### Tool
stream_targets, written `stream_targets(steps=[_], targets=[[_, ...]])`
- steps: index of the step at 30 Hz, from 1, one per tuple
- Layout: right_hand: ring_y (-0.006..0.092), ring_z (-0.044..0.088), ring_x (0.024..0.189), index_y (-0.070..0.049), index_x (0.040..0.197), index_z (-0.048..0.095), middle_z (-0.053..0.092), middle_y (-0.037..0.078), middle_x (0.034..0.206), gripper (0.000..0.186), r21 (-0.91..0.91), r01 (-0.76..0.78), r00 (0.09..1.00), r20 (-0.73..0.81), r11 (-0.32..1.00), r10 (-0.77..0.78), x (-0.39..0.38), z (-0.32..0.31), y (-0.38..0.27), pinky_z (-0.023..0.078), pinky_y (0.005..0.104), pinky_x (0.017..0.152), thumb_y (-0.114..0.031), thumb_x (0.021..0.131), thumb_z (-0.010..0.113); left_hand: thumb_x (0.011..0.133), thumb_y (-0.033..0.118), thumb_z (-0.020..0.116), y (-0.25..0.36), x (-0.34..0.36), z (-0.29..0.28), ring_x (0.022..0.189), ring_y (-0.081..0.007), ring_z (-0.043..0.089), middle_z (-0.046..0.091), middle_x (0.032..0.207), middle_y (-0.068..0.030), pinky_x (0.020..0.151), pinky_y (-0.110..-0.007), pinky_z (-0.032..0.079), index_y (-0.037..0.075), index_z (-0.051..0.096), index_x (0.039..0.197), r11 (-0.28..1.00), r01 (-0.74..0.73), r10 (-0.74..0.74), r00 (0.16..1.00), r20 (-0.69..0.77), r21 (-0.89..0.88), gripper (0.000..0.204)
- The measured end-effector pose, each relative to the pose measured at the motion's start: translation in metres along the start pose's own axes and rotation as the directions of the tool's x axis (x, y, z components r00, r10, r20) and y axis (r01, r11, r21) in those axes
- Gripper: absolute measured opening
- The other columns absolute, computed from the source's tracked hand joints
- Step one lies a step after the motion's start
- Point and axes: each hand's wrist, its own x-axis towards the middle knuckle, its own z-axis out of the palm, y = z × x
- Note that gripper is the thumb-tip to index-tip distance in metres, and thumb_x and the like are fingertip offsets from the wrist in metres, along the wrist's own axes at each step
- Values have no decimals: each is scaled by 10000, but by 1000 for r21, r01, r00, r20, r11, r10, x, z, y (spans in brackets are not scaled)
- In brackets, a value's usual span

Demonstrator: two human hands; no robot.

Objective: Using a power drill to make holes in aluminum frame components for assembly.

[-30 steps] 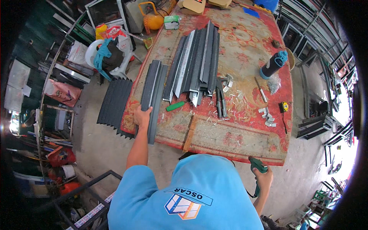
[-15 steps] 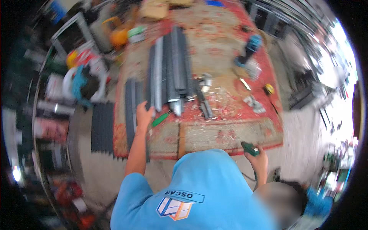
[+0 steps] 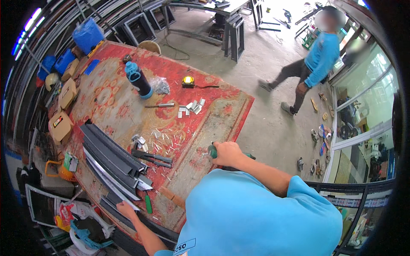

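Note:
My left hand [image 3: 127, 210] is closed on the edge of a dark grey metal profile [image 3: 156, 229] along the table's near left side. Beside it lies a stack of long dark and silver profiles [image 3: 112, 155]. A green-handled screwdriver [image 3: 148, 204] rests just right of that stack. My right hand [image 3: 229, 154] grips a dark green power tool [image 3: 212, 151] above the table's near right edge; the fingers and my arm hide most of it. A black long-handled hand tool, like a riveter [image 3: 151, 157], lies between the hands among scattered thin silver pins.
The carpet-covered table [image 3: 200, 141] bears a dark blue bottle [image 3: 139, 81], a yellow tape measure [image 3: 188, 82], small silver metal pieces [image 3: 192, 106] and a bag of small parts [image 3: 161, 86]. Another person in blue [image 3: 321, 57] walks on the floor at far right. Metal frames [image 3: 234, 37] stand behind.
My view has swung to the right, bringing the walking person and glass doors into sight. My left hand stays at the profiles, and my right hand still holds the green tool.

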Motion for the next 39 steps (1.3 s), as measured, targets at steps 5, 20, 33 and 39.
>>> stream_targets(steps=[5, 20, 33, 39], targets=[[397, 737, 883, -37, 1095, 675, 744, 208, 891, 502, -32, 24, 999, 22, 999, -23, 10, 9, 0, 587, 513, 782, -382, 743, 770, 950, 278, 639, 9, 7, -20, 888, -322, 646, 668, 998, -183, 831, -443, 506, -75, 608, 1097, 950, 94, -123, 989, -81, -299, 384], [396, 739, 835, -35, 1009, 683, 743, 193, 870, 422, -56, 126, 992, 15, 990, -125, 16, 14, -4, 597, 524, 726, -357, 758, 791, 833, 207, 636, 48, -58, -66, 1189, -355, 575, 545, 1394, -170, 1010, -484, 471, -7, 443, 1488, 463, 428, -305, 899, 315, -776, 716], [376, 753, 837, -27, 974, 713, 756, 197, 892, 402, -150, 197, 980, 70, 969, -189, 29, 12, -16, 605, 504, 712, -328, 719, 792, 862, 246, 853, 46, -62, -140, 1213, -349, 618, 530, 1457, -255, 1017, -496, 534, -89, 429, 1490, 572, 46, -350, 917, -193, -819, 829], [370, 754, 839, -20, 987, 715, 758, 189, 886, 420, -153, 183, 983, 47, 971, -178, 27, 7, -13, 609, 493, 732, -337, 722, 791, 892, 190, 824, 84, -141, -129, 1237, -355, 603, 514, 1477, -257, 1008, -495, 546, -67, 392, 1523, 583, 102, -347, 928, -133, -806, 807]])
